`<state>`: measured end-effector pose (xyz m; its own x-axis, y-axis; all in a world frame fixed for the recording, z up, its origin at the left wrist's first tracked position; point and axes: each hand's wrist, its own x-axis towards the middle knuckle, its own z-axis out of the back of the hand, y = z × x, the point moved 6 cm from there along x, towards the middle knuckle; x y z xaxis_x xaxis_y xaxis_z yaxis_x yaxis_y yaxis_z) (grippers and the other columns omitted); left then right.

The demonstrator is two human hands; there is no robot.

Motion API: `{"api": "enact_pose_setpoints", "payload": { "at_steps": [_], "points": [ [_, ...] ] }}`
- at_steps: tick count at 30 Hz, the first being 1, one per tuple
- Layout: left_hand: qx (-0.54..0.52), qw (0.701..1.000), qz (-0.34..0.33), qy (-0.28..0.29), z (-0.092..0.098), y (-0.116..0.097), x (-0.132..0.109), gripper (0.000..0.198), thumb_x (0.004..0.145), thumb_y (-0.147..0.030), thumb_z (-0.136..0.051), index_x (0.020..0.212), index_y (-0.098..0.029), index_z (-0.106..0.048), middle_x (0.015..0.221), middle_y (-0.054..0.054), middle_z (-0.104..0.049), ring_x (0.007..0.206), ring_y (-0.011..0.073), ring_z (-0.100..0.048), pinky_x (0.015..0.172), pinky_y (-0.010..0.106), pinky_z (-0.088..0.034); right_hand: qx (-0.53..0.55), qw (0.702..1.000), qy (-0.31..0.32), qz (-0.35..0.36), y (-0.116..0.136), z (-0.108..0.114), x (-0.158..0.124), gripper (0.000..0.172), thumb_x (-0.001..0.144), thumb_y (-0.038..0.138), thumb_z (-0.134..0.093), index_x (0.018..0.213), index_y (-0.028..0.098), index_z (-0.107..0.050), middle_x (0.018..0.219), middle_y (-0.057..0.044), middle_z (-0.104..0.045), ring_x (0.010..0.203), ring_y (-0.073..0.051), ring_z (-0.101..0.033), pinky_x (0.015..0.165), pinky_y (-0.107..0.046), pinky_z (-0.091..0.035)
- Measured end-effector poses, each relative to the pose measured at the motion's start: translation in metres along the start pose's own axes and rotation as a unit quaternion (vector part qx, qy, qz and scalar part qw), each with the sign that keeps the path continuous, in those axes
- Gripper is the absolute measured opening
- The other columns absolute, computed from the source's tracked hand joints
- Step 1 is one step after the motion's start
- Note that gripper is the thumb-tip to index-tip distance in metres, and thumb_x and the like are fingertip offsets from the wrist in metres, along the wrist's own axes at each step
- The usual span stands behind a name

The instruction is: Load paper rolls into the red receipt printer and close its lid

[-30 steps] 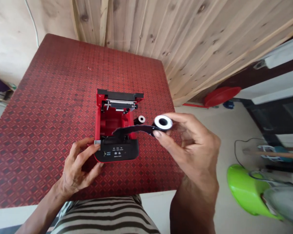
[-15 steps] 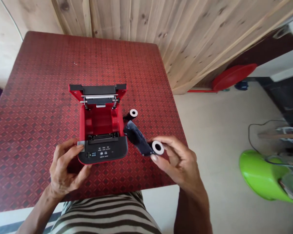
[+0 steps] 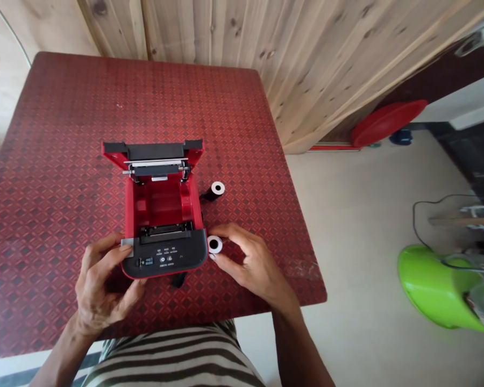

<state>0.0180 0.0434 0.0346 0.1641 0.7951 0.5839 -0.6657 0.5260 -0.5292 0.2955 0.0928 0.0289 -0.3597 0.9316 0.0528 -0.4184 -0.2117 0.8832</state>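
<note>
A red and black printer [image 3: 165,252] has its lid [image 3: 155,150] raised, and the red bay [image 3: 161,200] inside holds no roll. My left hand [image 3: 100,279] grips its front left corner, with fingers on the grey tab [image 3: 127,247] and the thumb low at the front. Beside the printer's right side, my right hand [image 3: 250,263] pinches a black ribbon roll [image 3: 215,244] with a white core; most of the roll is hidden behind the printer. A second black roll [image 3: 215,190] with a white end lies farther back, on the right. Something black [image 3: 178,279] peeks out below the printer's front edge.
The printer is over a red patterned table [image 3: 64,134] against a wooden plank wall [image 3: 205,32]. On the floor to the right are a green bin [image 3: 423,285] and a cable [image 3: 414,215]. A red round object [image 3: 389,122] leans farther back.
My right hand has moved left with the ribbon roll, bringing it against or close to the printer's right side. The loose ribbon stretch is now out of sight. My left hand keeps its grip.
</note>
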Motion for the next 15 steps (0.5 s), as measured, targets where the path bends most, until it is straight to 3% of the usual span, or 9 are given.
{"api": "enact_pose_setpoints", "payload": {
  "at_steps": [5, 9, 12, 15],
  "points": [
    [0.000, 1.000, 0.003, 0.002, 0.001, 0.000, 0.000, 0.062, 0.081, -0.019, -0.081, 0.139, -0.019, -0.058, 0.127, 0.015, -0.064, 0.109, 0.0274, -0.068, 0.085, 0.039, -0.058, 0.008, 1.000, 0.000, -0.027, -0.009, -0.006, -0.007, 0.031, 0.092, 0.014, -0.071, 0.122, 0.024, -0.070, 0.116, -0.004, -0.078, 0.106, -0.019, -0.074, 0.098, -0.038, -0.058],
    [0.001, 1.000, 0.008, 0.006, 0.001, 0.000, 0.001, 0.062, 0.082, -0.019, -0.080, 0.140, -0.021, -0.058, 0.128, 0.014, -0.064, 0.110, 0.0263, -0.068, 0.086, 0.038, -0.057, 0.094, 0.992, 0.020, -0.078, -0.017, 0.007, -0.012, 0.059, 0.087, 0.028, -0.086, 0.142, 0.031, -0.065, 0.137, -0.005, -0.075, 0.118, -0.022, -0.074, 0.105, -0.041, -0.058],
    [0.003, 1.000, 0.010, 0.005, 0.001, 0.000, 0.000, 0.061, 0.083, -0.019, -0.080, 0.140, -0.020, -0.059, 0.129, 0.014, -0.063, 0.110, 0.0248, -0.067, 0.088, 0.036, -0.056, 0.155, 0.981, -0.048, -0.106, -0.031, 0.024, -0.004, 0.048, 0.093, 0.038, -0.081, 0.138, 0.033, -0.068, 0.133, -0.006, -0.077, 0.111, -0.021, -0.076, 0.099, -0.040, -0.062],
    [0.003, 1.000, 0.015, 0.003, 0.001, 0.000, -0.001, 0.061, 0.083, -0.018, -0.080, 0.140, -0.020, -0.058, 0.130, 0.014, -0.063, 0.112, 0.0247, -0.067, 0.089, 0.036, -0.056, 0.111, 0.979, -0.139, -0.103, -0.047, 0.033, 0.018, 0.042, 0.094, 0.036, -0.077, 0.135, 0.032, -0.070, 0.133, -0.007, -0.076, 0.111, -0.023, -0.076, 0.097, -0.041, -0.063]
  ]
}}
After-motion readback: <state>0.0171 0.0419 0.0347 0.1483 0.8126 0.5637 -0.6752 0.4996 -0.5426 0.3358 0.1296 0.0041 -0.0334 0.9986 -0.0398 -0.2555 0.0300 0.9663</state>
